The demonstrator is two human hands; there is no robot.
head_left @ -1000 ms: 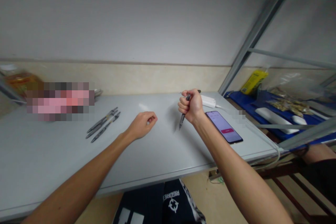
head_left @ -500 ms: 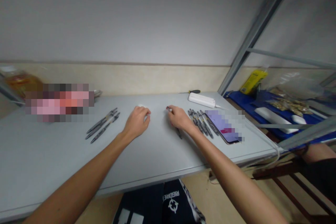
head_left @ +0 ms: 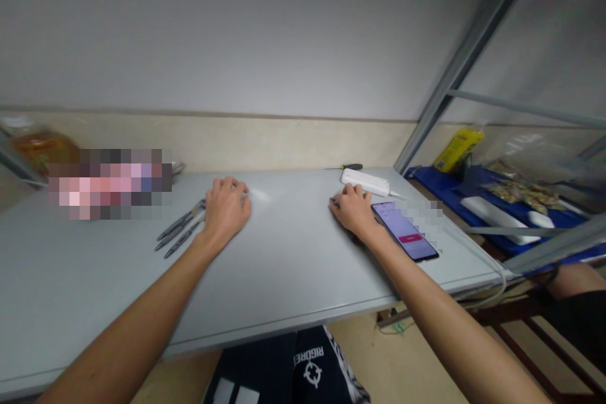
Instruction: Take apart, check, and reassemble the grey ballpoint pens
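On the left of the desk (head_left: 284, 265), several grey pens (head_left: 178, 226) lie slanted side by side. My left hand (head_left: 226, 208) is over their upper ends, fingers curved and somewhat apart, the thumb away from the rest. Whether its fingertips touch a pen is hidden. At the right, my right hand (head_left: 354, 209) is closed on a pen (head_left: 334, 201), whose end shows by the fingertips. That hand and wrist cover the row of pens lying there. Just right of the wrist lies a phone (head_left: 404, 227) with a lit screen.
Behind my right hand are a white power strip (head_left: 364, 183) with a cable and a screwdriver (head_left: 351, 166) by the wall. A bottle (head_left: 42, 148) and a blurred-out item stand back left. Past the metal frame, a blue surface (head_left: 504, 233) bears bags and white objects. Someone's leg shows right.
My right hand has moved right with the pen, from mid-desk to over the right row of pens. My left hand has shifted left onto the left pens' upper ends.
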